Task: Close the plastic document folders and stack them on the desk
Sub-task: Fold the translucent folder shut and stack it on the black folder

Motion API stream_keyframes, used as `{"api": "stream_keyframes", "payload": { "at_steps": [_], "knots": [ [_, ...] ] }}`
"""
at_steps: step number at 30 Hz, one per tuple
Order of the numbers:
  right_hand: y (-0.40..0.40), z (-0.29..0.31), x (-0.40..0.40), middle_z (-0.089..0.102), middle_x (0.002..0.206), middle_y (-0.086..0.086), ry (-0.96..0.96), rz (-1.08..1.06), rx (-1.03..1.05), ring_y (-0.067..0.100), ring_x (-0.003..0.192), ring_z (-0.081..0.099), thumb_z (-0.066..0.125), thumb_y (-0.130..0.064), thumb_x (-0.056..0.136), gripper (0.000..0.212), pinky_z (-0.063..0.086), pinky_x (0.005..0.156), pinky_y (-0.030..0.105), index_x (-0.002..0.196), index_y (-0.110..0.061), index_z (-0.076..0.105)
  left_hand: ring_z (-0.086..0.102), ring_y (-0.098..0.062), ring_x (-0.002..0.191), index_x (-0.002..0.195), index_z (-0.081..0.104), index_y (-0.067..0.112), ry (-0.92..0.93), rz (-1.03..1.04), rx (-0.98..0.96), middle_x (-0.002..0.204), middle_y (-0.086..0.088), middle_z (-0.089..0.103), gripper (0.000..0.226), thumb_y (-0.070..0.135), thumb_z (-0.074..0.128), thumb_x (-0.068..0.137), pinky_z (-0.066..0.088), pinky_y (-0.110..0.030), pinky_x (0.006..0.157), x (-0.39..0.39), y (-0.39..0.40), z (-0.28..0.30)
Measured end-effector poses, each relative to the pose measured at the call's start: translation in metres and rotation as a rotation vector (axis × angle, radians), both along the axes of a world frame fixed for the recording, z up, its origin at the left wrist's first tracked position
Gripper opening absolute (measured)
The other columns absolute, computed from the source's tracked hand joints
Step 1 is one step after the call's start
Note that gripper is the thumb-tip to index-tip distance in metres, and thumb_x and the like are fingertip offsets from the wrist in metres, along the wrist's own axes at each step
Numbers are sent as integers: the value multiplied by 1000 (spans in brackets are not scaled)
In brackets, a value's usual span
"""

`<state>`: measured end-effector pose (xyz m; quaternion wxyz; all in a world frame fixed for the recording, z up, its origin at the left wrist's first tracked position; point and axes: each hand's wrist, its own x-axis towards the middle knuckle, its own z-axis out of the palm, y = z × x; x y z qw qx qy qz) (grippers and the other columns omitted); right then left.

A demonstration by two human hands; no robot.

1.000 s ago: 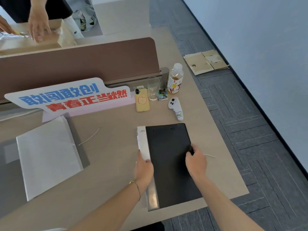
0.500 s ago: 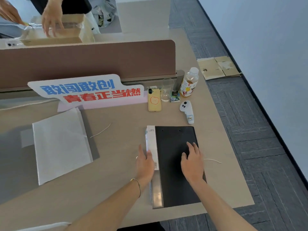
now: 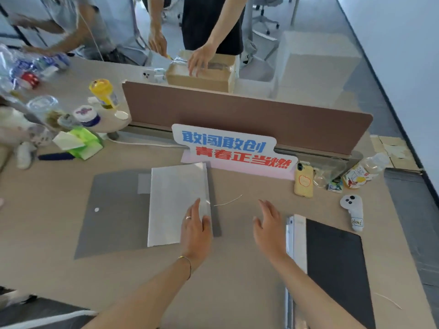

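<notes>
Grey folder (image 3: 114, 210) lies open on the bench (image 3: 237, 269), its white pages under the left hand's fingers (image 3: 198, 207).

Left hand (image 3: 196, 230) rests flat, fingers spread and gripping nothing, on the right edge of the white sheets (image 3: 175, 203); the grey cover spreads away to the left of those fingers. Right hand (image 3: 269, 230) hovers open and empty, with the closed black folder (image 3: 332, 269) just right of its fingers. By my judgement, the step in hand is closing the grey folder: next, fold its cover over the pages, then carry it onto the black one. A thin wire (image 3: 228, 201) lies just beyond the fingertips.
</notes>
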<state>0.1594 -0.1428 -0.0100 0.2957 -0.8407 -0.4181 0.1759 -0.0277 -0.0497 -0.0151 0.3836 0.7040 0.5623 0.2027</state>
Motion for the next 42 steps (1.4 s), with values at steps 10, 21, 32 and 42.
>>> {"api": "stream_keyframes", "payload": {
  "at_steps": [10,21,32,42],
  "knots": [
    [110,-44,-87,54,143,8,133,66,-195,29,132,48,60,-11,88,51,36,110,37,138,-13,53,47,-30,131,154,33,22,120,295,-96,144,-9,49,53,22,42,102,41,-41,107,-174,108,-23],
    [149,-80,-104,54,144,16,241,-26,-335,37,129,52,65,-2,85,59,39,108,43,141,-7,49,48,-40,127,147,43,18,286,614,-348,135,-20,55,49,22,46,98,41,-45,101,-287,173,-66],
    [143,-82,-116,67,125,4,296,-129,-380,30,117,58,53,-21,66,72,51,94,39,138,-29,52,58,-37,94,91,65,11,85,758,-536,97,-17,64,28,27,42,87,50,-42,83,-293,197,-64],
    [130,-68,-115,67,124,-5,315,-146,-316,25,112,62,55,-13,67,75,52,92,40,138,-35,49,72,-27,56,113,61,28,-353,526,-359,86,-3,78,25,9,48,103,48,-28,46,-252,192,32]
  ]
}}
